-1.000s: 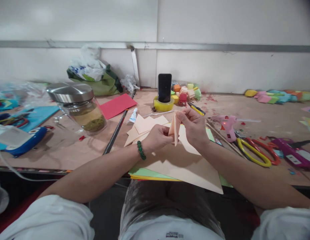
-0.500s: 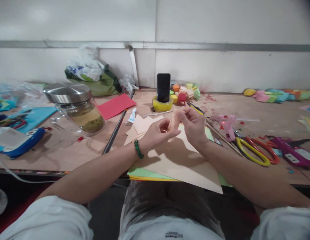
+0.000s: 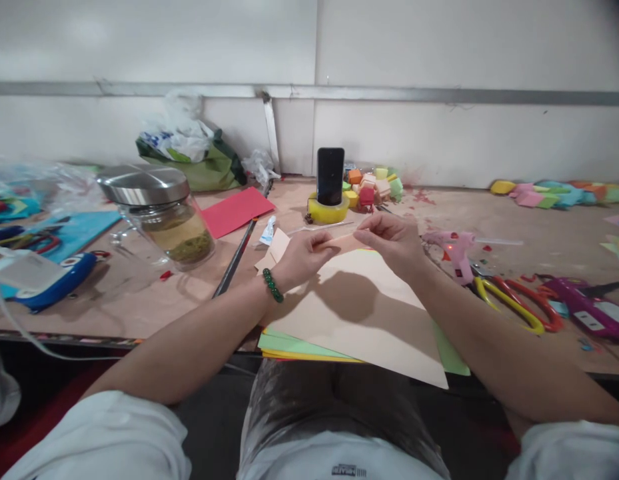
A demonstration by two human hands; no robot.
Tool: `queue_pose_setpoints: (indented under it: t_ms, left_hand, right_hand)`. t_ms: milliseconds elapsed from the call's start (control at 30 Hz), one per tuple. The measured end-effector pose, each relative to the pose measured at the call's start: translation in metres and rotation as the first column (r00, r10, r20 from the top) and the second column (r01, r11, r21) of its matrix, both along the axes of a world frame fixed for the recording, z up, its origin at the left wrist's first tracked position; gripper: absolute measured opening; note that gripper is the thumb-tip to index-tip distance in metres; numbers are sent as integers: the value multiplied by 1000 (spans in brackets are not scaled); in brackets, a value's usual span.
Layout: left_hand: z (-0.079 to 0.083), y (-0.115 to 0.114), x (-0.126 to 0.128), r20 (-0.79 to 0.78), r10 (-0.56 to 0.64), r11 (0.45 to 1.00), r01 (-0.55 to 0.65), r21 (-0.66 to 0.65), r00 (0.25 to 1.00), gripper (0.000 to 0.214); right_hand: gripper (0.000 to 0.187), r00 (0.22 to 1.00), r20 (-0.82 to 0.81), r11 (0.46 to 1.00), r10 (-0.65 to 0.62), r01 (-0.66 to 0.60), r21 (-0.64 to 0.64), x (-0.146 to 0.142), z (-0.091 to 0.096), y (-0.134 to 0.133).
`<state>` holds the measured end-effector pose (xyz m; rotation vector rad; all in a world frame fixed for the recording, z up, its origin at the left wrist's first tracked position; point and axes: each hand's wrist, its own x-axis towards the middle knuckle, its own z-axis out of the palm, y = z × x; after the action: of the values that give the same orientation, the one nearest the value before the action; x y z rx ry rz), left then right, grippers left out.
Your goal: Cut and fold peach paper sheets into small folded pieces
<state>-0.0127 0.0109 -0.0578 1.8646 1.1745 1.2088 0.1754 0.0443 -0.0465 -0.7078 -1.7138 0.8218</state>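
Observation:
A small strip of folded peach paper is stretched level between my two hands. My left hand, with a green bead bracelet at the wrist, pinches one end between thumb and fingers. The other end is pinched by my right hand. Below them lies a stack of coloured sheets with a peach sheet on top and green and yellow edges showing. Cut peach paper pieces lie just beyond my left hand, partly hidden by it.
To the left stand a glass tea jug and a blue tool. A phone leans in a yellow tape roll, beside folded paper pieces. On the right lie a pink glue gun, scissors and a purple power strip.
The folded paper has turned from upright to level. My hands have moved apart, my left one to the left and my right one to the right, both still pinching it.

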Motion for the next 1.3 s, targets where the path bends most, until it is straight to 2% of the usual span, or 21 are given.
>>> queue_pose_setpoints:
  t_ms: [100,200,300,433,533,633,700,800,900,1000,1167,1300]
  left_hand:
    - [6,3,-5,200,23,998,-12,-58,980,19]
    - [10,4,-7,396,54,995,-15,-101,917,23]
    - [12,3,-6,474,79,992,-24,-122,877,29]
    - [10,0,-3,527,-44,992,99,-77,849,42]
    - [7,-3,0,495,-127,990,140,10,860,46]
    - [5,-5,2,381,-121,991,90,98,916,46]
    - [5,-6,3,309,-129,989,97,115,942,46]
    - [4,-8,4,273,-201,978,180,102,941,47]
    - [5,-10,5,322,-271,962,269,50,907,49]
    - [6,-10,6,372,-320,938,347,-7,872,51]
    - [8,-10,6,366,-361,919,394,-18,858,49]
    - [7,-10,6,327,-352,928,372,1,877,47]
  right_hand:
    - [20,996,-65,998,-62,63,12,4,1,4]
    - [21,995,-34,994,-90,92,55,6,-1,5]
    - [20,993,93,988,-68,54,145,5,-6,5]
    - [18,968,252,967,-8,-57,248,2,-11,4]
    - [14,966,259,957,10,-84,277,0,-10,-3]
    - [14,986,163,958,-41,-7,288,-1,-4,-14]
    - [14,993,99,957,-69,37,289,-3,0,-21]
    - [17,1000,26,973,-4,-3,233,-5,3,-26]
    - [22,997,-19,988,72,-69,138,-6,5,-25]
    - [26,996,-19,993,88,-87,80,-4,6,-20]
    - [25,991,-22,990,133,-132,56,-2,6,-16]
    - [26,988,-54,989,145,-143,36,-6,7,-20]
